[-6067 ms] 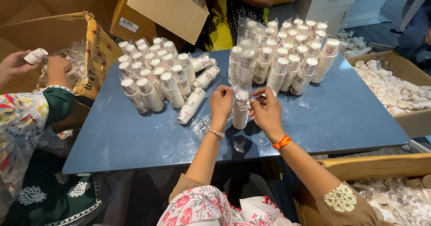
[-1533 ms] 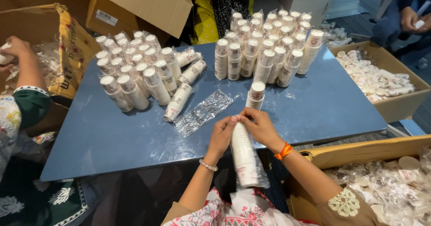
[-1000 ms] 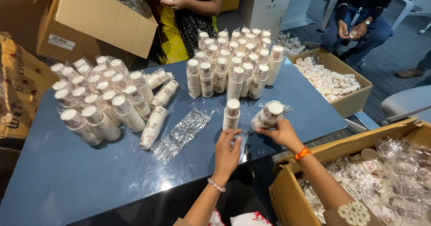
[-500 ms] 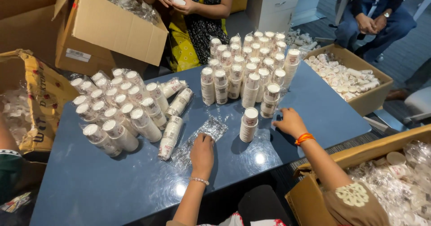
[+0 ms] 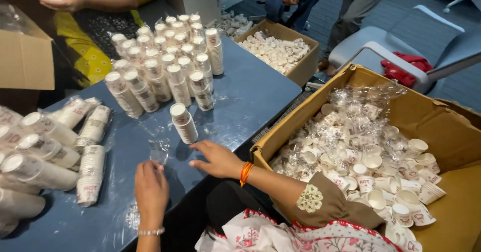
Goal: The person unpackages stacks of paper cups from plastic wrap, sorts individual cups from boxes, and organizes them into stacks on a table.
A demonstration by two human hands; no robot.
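Head view: paper cups, boxed and stacked.
Big cardboard box (image 5: 441,132) at right holds loose cups and clear wrappers; a smaller box (image 5: 300,69) beyond holds more. Left hand (image 5: 150,189) pinches a clear plastic wrapper (image 5: 159,151) on the blue tabletop (image 5: 250,91); right hand (image 5: 218,159) lies open and flat, just below a lone cup stack (image 5: 184,123). Stack rows (image 5: 165,66) crowd behind.

A grey office chair (image 5: 401,51) with a red cloth (image 5: 408,67) stood beyond a smaller cardboard box (image 5: 295,64) of white cups.
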